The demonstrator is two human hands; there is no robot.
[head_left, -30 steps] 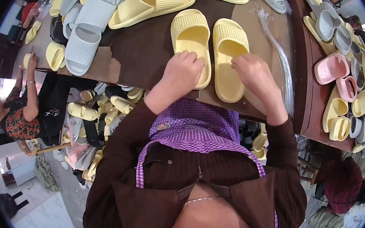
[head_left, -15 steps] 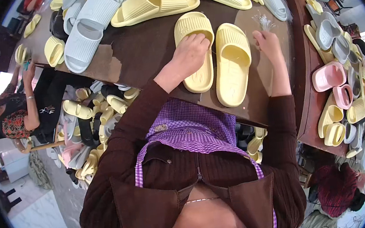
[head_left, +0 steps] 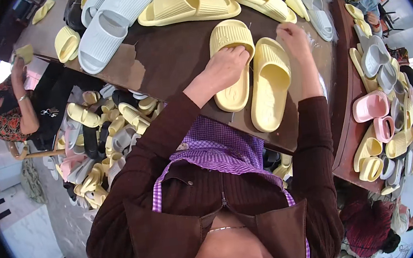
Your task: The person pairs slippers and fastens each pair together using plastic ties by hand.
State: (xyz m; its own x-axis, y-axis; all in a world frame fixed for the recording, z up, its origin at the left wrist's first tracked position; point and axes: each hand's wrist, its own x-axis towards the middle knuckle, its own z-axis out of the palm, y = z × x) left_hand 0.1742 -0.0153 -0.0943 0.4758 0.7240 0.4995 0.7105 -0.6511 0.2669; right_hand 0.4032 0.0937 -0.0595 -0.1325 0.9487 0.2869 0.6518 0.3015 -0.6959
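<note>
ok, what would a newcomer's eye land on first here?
The pair of pale yellow slides side by side mid-table, with the left hand pressed on the left one and the right hand at the far end of the right one. Then the heap of mixed slides on the floor at left, and pink slides stacked at right.

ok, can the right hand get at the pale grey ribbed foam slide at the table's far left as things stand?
Probably not directly. The right hand sits by the right yellow slide; the left hand and its forearm cross the path to the grey slide.
</note>
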